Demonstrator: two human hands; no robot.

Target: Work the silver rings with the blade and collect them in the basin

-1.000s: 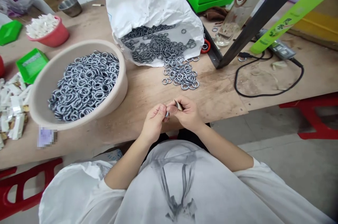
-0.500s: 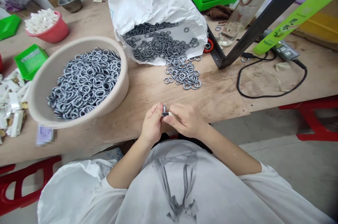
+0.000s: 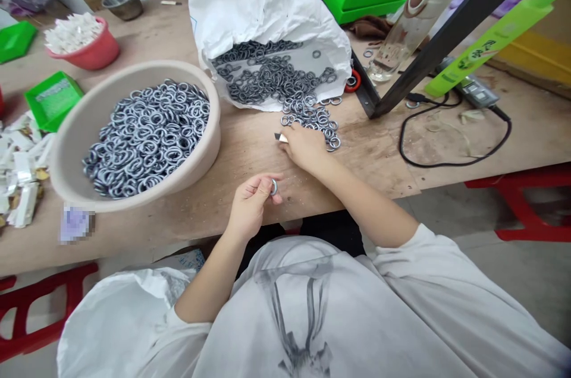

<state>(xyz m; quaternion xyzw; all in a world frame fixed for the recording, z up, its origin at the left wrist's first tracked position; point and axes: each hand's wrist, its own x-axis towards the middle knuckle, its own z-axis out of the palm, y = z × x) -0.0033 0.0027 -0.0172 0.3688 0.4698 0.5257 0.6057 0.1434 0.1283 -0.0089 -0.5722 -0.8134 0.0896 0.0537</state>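
My left hand (image 3: 253,202) is closed above the table's front edge, pinching one grey metal-looking ring (image 3: 273,188) between thumb and fingers. My right hand (image 3: 305,145) reaches forward to the near side of a loose pile of the same rings (image 3: 307,112). Out of its curled fingers, to the left, sticks a short knife blade (image 3: 280,137) with a dark slanted tip and a white part behind it. The fingertips are partly hidden, so whether they also touch a ring cannot be seen. The pile spills from a white sack (image 3: 267,3) lying open toward me.
A large beige basin (image 3: 214,128) full of rings stands at left. Beyond it are a red bowl (image 3: 104,48) of white pieces and a green tray (image 3: 53,101). On the right are a black metal frame (image 3: 428,33), a clear bottle (image 3: 392,48) and a black cable (image 3: 450,164).
My hands have come apart. The right one has moved forward to the ring pile with the knife blade; the left has shifted slightly left and still holds its ring.
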